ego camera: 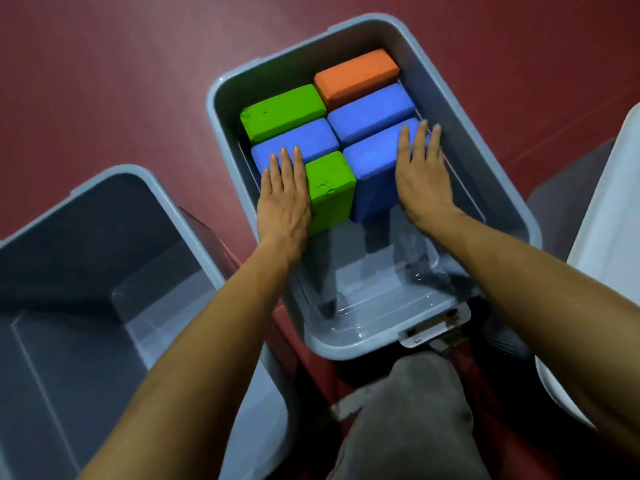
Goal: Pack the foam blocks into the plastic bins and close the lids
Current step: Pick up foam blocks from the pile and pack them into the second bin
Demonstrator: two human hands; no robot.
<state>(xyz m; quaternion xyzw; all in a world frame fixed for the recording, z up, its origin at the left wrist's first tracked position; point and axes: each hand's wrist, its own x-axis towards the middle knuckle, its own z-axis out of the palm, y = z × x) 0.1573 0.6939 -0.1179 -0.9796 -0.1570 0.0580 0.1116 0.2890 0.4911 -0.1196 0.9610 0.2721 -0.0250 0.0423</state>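
An indoor room with a smooth dark red floor; its exact kind cannot be told. The filled grey plastic bin stands directly on this floor, with an empty grey bin to its left and a white plastic piece to its right.

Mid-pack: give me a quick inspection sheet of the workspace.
Surface: red floor.
Job's things: centre bin holds six foam blocks at its far end: orange block, far green block, near green block, left blue block, right blue block, near blue block; near end bare. Left bin holds nothing visible. No lid on either.
Clutter: nothing seen.
Hands: left hand flat against near green block; right hand flat against near blue block; fingers straight.
Cables: nothing seen.
Surroundings: white object at right edge, possibly a lid; person's knee.
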